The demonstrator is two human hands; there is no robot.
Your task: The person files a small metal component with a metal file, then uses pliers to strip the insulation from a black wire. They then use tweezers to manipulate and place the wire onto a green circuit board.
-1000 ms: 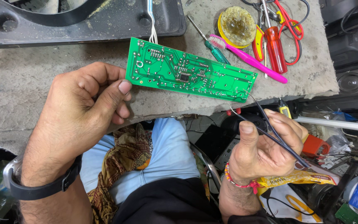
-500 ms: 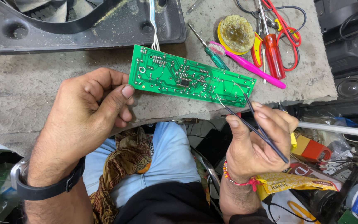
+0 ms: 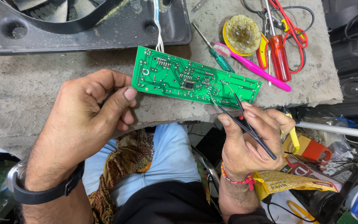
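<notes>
While your left hand [image 3: 90, 112] pinches the PCB [image 3: 195, 79] by its near-left corner, thumb on top, the board sits tilted w/ solder side up, so the joints face you. It hangs just over the worktop [image 3: 42, 91] edge, white wires running up from its far edge to the black housing [image 3: 104, 25]. Your right hand [image 3: 249, 141] is closed on black tweezers [image 3: 245, 120], tips touching the board's right-centre area. Wrist bent up, fingers curled tight. Beyond that hand lie a screwdriver [image 3: 214, 52], pink brush [image 3: 253, 66] and flux tin [image 3: 242, 29].
</notes>
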